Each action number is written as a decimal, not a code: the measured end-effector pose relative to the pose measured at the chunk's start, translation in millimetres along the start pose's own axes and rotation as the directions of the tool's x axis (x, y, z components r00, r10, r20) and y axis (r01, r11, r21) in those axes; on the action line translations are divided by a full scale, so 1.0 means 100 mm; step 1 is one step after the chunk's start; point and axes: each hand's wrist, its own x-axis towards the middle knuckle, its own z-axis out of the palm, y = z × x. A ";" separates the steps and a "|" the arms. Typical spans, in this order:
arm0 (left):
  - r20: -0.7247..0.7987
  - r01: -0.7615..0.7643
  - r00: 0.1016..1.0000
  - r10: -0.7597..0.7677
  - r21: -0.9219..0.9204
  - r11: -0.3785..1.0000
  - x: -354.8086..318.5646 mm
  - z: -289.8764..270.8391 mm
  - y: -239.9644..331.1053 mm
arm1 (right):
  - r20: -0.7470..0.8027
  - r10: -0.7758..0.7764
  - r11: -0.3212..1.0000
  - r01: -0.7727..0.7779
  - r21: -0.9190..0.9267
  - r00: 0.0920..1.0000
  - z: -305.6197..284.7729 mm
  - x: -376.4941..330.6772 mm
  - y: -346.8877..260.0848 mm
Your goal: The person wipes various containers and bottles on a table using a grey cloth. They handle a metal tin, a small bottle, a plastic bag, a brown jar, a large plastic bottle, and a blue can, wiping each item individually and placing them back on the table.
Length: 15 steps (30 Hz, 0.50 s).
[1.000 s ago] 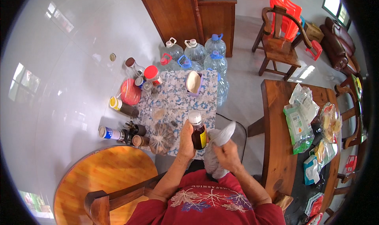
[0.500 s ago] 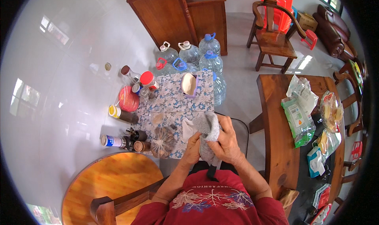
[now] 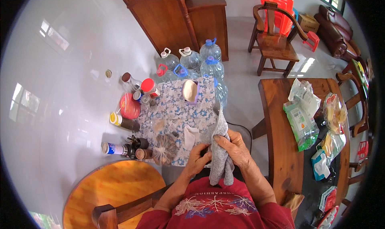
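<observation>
A grey knitted glove (image 3: 220, 158) hangs upright in front of my chest, its finger-like ends pointing down toward my shirt. My right hand (image 3: 236, 149) is closed on its right side, with the thumb pressed flat on the knit. On the left, my left hand (image 3: 196, 160) has its fingers curled against the glove's edge; something dark shows by the fingertips, too small to name. Just beyond my hands, a white cloth (image 3: 191, 136) lies on the table with the blue-and-white floral cover (image 3: 176, 110). A tied clear plastic bag of brown contents (image 3: 164, 148) rests left of it.
Jars, including a red-lidded jar (image 3: 149, 87), line the floral table's left side. A purple-edged box (image 3: 191, 91) sits at its far end, with large water bottles (image 3: 191, 60) behind. A round wooden tabletop (image 3: 108, 189) is lower left. Packages lie on the wooden table (image 3: 276, 120) at right.
The glove has turned and opened out lengthwise, its finger-like ends now hanging down. My right hand has shifted slightly right and down; my left hand has moved slightly lower.
</observation>
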 end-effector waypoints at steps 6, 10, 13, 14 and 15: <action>-0.049 -0.124 0.991 0.127 0.054 0.991 0.02 -0.02 -0.10 | -0.022 -0.209 0.967 0.203 -0.156 0.978 0.01 -0.06 0.19; -0.009 -0.071 0.997 0.072 0.065 0.995 0.05 0.00 0.06 | 0.135 -0.315 0.897 0.341 -0.280 0.940 -0.12 -0.06 0.16; 0.090 0.046 0.995 -0.050 0.050 0.998 0.00 0.00 0.25 | 0.167 -0.263 0.926 0.297 -0.231 0.950 -0.13 -0.06 0.07; 0.065 -0.008 0.998 0.005 0.040 0.999 0.00 0.00 0.22 | 0.102 -0.187 0.964 0.203 -0.174 0.977 -0.11 -0.07 0.05; 0.038 -0.060 0.998 0.059 0.031 0.998 -0.01 0.01 0.14 | 0.041 -0.103 0.988 0.107 -0.110 0.994 -0.07 -0.08 0.05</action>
